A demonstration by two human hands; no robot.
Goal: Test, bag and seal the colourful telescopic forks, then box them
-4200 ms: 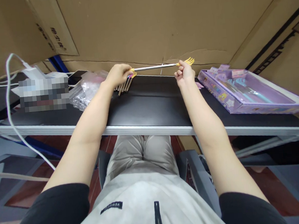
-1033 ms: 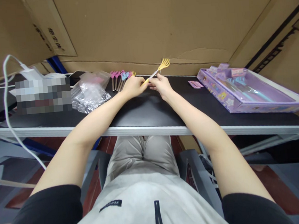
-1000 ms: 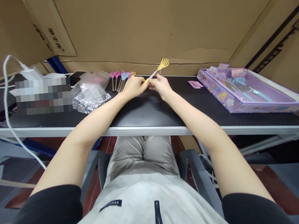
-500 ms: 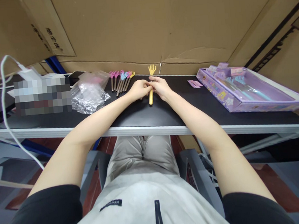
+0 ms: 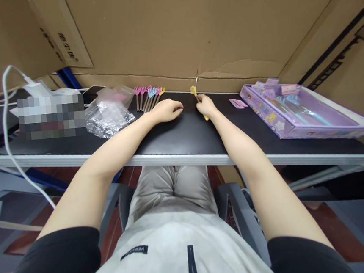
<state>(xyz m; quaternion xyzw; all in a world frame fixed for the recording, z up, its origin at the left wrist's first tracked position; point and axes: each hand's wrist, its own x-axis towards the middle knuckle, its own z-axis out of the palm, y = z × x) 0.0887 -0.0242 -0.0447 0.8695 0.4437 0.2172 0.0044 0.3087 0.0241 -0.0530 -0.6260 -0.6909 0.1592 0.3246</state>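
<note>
The yellow scratcher runs through the right hand, both ends showing.

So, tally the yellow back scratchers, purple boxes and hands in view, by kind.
Yellow back scratchers: 2 (one in the right hand, one on the black table)
Purple box: 1
Hands: 2 (left hand and right hand)
Total visible: 5

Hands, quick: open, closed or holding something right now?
Left hand: open, fingers loosely curled, nothing seen in it.
Right hand: closed, holding the yellow scratcher.
</note>
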